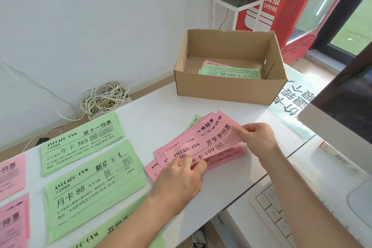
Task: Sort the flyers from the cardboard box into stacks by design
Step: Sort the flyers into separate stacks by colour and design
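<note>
pink flyer bunch (209, 143): fanned on the white table (157, 115) at frame centre, below the box. Top sheet reads "AVOCADO·GYM 季卡 199". A green sheet corner (194, 121) pokes out at the fan's upper left.
left hand (181, 179): fingers curled over the bunch's lower-left end. Thumb hidden, but it reads as a hold.
right hand (255, 137): fingertips pinch the bunch's right end, narrow grip.
cardboard box (229, 90): open, upper centre right. Green "年卡 365" flyers over pink ones (229, 71) lie inside, so not emptied yet.
sorted stacks: green 365 stack (80, 143) and green 88 stack (94, 189) at left, another green stack (118, 229) at the bottom, and two pink stacks (10, 173) cut off by the left edge.
step: my read is mid-sort, fanning the bunch to check designs.
next: likely peel off same-design pink sheets and pull the stray green one. Whether either left pink stack matches is unreadable, so this may need a new stack.
edges: the bunch's lower-left corner is close to the near table edge. The green 88 stack sits just beside it.
room: bare table between bunch, box and green stacks. The right side is crowded by keyboard (273, 213) and monitor (346, 106).
</note>
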